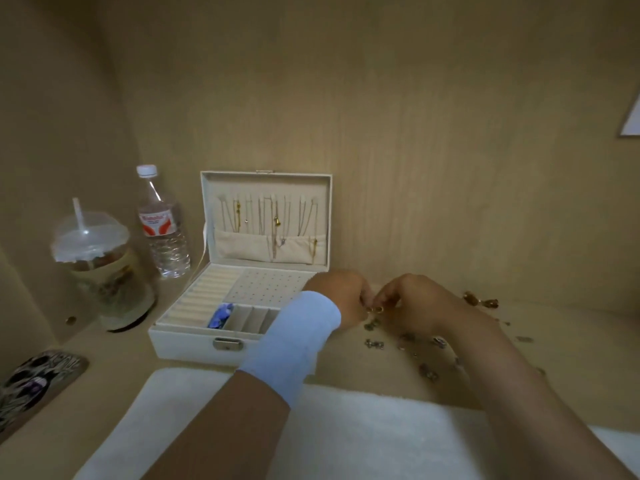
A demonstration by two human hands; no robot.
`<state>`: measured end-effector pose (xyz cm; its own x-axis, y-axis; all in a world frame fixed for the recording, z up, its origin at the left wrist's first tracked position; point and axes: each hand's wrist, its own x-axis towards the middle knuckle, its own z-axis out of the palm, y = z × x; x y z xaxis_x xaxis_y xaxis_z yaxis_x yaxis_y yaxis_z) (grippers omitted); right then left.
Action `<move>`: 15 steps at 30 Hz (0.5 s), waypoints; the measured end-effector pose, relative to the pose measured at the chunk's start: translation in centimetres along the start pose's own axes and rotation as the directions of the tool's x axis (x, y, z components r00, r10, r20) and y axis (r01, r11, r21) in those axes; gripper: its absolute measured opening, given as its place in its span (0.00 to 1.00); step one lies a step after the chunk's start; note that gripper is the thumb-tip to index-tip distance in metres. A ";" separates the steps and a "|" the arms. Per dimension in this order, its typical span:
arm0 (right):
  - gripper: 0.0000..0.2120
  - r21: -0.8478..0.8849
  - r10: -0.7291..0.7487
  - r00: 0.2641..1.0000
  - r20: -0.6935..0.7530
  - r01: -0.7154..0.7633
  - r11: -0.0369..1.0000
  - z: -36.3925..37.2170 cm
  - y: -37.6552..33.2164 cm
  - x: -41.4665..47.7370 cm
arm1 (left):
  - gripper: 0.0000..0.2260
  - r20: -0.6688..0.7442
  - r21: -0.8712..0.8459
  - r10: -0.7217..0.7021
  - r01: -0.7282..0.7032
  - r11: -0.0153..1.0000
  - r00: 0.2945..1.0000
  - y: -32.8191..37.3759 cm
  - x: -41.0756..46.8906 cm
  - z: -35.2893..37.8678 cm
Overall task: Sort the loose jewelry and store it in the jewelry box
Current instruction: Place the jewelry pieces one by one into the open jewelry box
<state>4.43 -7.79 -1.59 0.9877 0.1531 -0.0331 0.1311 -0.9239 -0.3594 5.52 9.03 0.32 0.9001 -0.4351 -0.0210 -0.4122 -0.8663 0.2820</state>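
Observation:
A cream jewelry box (194,344) stands open on the wooden surface, left of centre. Several thin necklaces (273,220) hang inside its raised lid. Its tray has ring rolls, a perforated earring panel and small compartments, one holding a blue item (219,316). Just right of the box, my left hand (341,297), with a pale blue wristband, and my right hand (415,299) meet with curled fingers. Together they pinch small gold earrings (375,309). Several loose small pieces (375,342) lie scattered on the surface beneath and right of my hands. Two amber pieces (481,300) lie farther right.
A lidded plastic cup with a straw (100,268) and a water bottle (162,226) stand left of the box. A patterned flat object (34,382) lies at the far left. A white cloth (346,434) covers the near edge. Wooden walls close in behind and at the left.

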 end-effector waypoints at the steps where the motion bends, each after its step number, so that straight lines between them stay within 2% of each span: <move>1: 0.13 -0.005 0.003 1.000 0.000 -0.003 1.000 0.3 0.2 0.1 | 0.09 0.029 0.054 -0.019 0.018 0.998 0.999 0.2 0.5 0.5; 5: 0.12 -0.032 -0.006 1.000 0.003 0.006 0.999 1.1 0.6 0.8 | 0.10 0.036 0.183 -0.040 0.033 0.983 0.999 0.6 1.6 1.9; 12: 0.04 -0.003 0.015 1.000 -0.027 -0.015 1.000 1.4 1.0 1.0 | 0.06 0.024 0.107 -0.068 0.065 0.992 0.997 0.8 2.7 3.1; 15: 0.04 0.032 0.018 0.999 -0.049 -0.016 0.999 1.3 1.1 0.8 | 0.05 0.009 0.089 -0.076 0.075 0.993 0.997 0.9 2.7 3.2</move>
<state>5.28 -8.22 -3.20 0.9929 0.1190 0.0062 0.1120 -0.9145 -0.3888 7.18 6.30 -2.56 0.9277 -0.3698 -0.0509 -0.3541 -0.9150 0.1935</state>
